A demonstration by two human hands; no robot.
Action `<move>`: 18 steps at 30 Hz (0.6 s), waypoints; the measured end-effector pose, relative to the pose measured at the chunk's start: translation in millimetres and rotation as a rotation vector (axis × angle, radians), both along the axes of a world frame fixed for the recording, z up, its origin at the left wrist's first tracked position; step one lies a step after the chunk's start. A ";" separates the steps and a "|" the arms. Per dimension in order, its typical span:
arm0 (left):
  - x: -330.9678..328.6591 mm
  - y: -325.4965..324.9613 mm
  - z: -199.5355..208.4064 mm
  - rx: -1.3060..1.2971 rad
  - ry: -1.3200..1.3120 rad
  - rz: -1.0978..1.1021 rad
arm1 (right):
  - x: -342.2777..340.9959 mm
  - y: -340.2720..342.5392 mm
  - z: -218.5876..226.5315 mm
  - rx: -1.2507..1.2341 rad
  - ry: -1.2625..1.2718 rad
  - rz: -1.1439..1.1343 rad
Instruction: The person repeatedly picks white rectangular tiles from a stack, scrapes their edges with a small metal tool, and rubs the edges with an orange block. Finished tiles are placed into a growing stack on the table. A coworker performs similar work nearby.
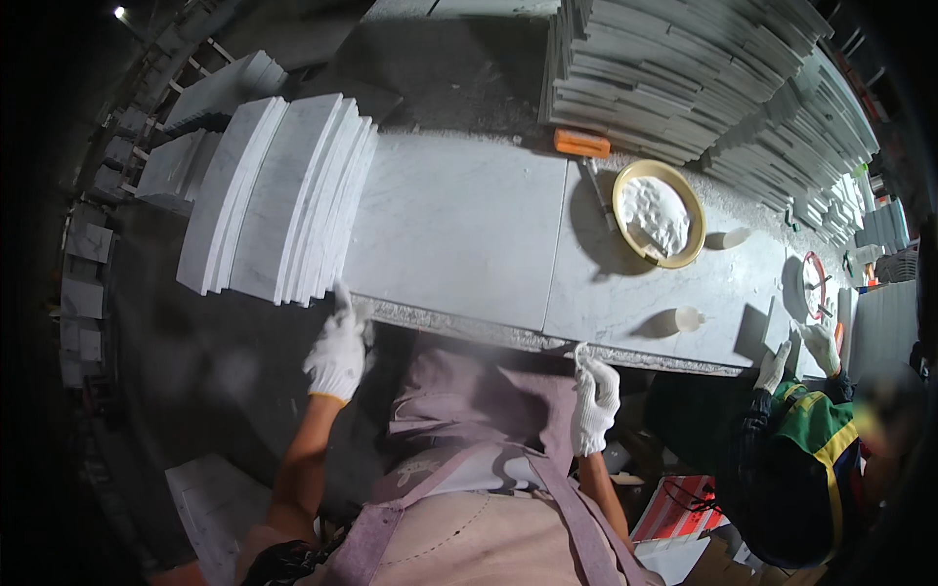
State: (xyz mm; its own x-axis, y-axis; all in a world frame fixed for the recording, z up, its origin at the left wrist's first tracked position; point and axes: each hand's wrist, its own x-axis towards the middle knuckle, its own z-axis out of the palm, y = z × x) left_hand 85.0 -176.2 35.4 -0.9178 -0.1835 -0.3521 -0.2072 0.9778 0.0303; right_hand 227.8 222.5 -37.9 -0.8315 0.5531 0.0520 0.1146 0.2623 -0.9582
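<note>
Head view looked down on a long grey marble workbench [459,234], its rough front edge running across the middle of the frame. At the bench's left end a stack of white marble slabs [283,200] lay fanned, the lower ends overhanging the front edge. The left hand [338,354], in a white knit glove, was raised to the near corner of that stack, fingers loosely extended with the fingertips touching the lowest slab's corner, not closed round it. The right hand [593,398], gloved the same, sat just below the bench's front edge to the right, fingers curled; whether it gripped the edge or merely rested against it could not be told. A mauve apron [469,430] filled the space between the two forearms.

Further along the bench stood a yellow bowl [660,213] of white paste, with an orange-handled tool [582,144] just behind it and two small pale cups [689,318] nearer the front. Tall piles of cut tiles [684,68] crowded the far right side behind the bowl. At the right end a co-worker in a green jacket [816,430] had both gloved hands up at the bench, beside a red ring-shaped object [813,285].
</note>
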 end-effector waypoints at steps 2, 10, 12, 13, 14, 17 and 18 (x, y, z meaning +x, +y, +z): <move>35.3 -22.9 22.1 -0.063 0.007 -0.013 | -0.2 2.1 4.4 -0.072 0.037 0.002; -19.7 62.3 62.1 0.197 0.698 -0.417 | -3.4 -12.8 21.5 -0.126 0.009 -0.081; -64.9 103.8 55.5 0.226 0.911 -0.638 | 0.0 -16.6 25.8 -0.207 0.020 -0.088; -93.9 125.3 48.9 0.280 0.965 -0.765 | 3.1 -18.6 28.6 -0.271 -0.025 -0.123; -119.3 144.7 41.9 0.347 0.960 -0.858 | 5.3 -19.4 31.3 -0.223 -0.005 -0.099; -159.6 187.3 17.5 0.394 0.939 -0.998 | 13.2 -24.2 38.4 -0.230 0.000 -0.100; -165.0 188.5 11.0 0.372 0.745 -1.029 | 15.4 -24.5 39.7 -0.150 -0.005 -0.080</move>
State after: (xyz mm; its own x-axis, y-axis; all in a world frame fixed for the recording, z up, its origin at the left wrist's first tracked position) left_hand -80.0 12.4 46.5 -0.5736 0.7057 0.4159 0.8024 0.5862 0.1121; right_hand 243.3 198.1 1.9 -0.7848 0.6184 -0.0400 0.1342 0.1066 -0.9852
